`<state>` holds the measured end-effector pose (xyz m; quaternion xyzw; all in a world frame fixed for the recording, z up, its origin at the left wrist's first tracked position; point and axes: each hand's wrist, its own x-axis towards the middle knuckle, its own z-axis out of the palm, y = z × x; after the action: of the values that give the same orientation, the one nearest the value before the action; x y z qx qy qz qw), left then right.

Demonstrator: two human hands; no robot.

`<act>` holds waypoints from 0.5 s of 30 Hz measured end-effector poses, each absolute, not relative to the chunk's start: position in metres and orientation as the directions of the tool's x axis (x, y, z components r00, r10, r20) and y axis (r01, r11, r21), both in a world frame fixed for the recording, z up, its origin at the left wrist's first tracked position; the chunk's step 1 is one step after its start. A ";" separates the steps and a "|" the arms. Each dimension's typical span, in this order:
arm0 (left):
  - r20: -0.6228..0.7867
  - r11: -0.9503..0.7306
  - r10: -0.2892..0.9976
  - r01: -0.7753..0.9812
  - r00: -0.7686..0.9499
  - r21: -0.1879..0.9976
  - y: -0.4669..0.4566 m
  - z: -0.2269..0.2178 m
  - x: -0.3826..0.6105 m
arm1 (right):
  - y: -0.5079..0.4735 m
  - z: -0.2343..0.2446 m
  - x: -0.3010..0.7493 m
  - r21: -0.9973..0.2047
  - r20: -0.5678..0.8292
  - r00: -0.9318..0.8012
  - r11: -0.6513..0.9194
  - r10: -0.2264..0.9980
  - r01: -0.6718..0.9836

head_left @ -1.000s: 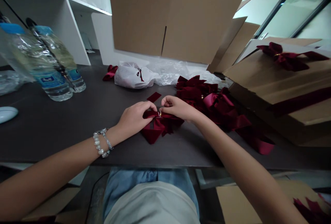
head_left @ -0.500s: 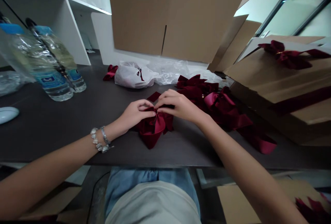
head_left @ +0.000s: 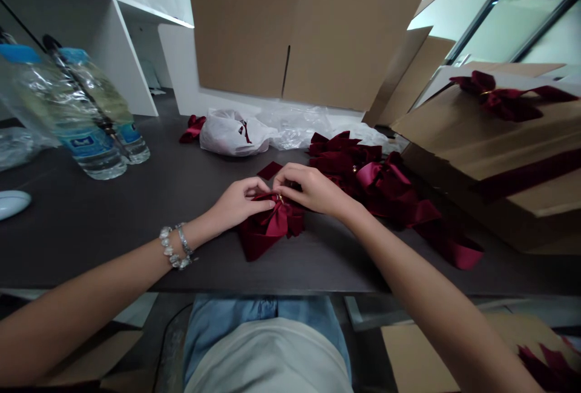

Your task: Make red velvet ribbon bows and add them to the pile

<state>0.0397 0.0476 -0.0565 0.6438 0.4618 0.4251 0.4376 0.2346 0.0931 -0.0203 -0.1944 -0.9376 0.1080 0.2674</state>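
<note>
A dark red velvet ribbon bow (head_left: 272, 223) is held between my two hands, just above the dark tabletop near its front edge. My left hand (head_left: 242, 202) pinches the bow's upper left side with thumb and fingers. From the right, my right hand (head_left: 308, 186) has its fingertips closed at the bow's centre, where a small gold-coloured bit shows. The fingers partly hide that centre. One pointed ribbon end (head_left: 270, 170) sticks out behind the hands. A pile of similar red bows (head_left: 345, 157) lies to the right, with a loose ribbon loop (head_left: 463, 250) trailing from it.
White plastic bags (head_left: 236, 132) lie along the back, beside a small red bow (head_left: 193, 128). Large water bottles (head_left: 93, 148) and a white mouse (head_left: 13, 204) are at left. A tall cardboard box (head_left: 299, 29) stands behind. Another cardboard box (head_left: 490, 138) with a red bow fills the right.
The bow's lower loop has swung slightly left and its folds have shifted. My right fingers have curled tighter at the centre, where the gold bit now shows. The view has shifted slightly.
</note>
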 end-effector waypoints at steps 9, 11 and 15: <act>0.384 -0.446 0.894 0.534 0.230 0.718 0.038 -0.052 0.039 | 0.094 -0.024 0.230 -0.712 0.196 -0.657 0.567 0.728 0.414; 0.426 -0.492 0.867 0.584 0.258 0.646 0.035 -0.052 0.038 | 0.097 -0.026 0.231 -0.763 0.118 -0.656 0.491 0.745 0.420; 0.481 -0.532 0.831 0.650 0.279 0.543 0.033 -0.053 0.038 | 0.102 -0.032 0.230 -0.784 0.178 -0.608 0.485 0.773 0.387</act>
<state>0.0376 0.0330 -0.0531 0.7904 0.4686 0.3758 0.1206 0.2296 0.1024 -0.0321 -0.3538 -0.8196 0.3638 0.2659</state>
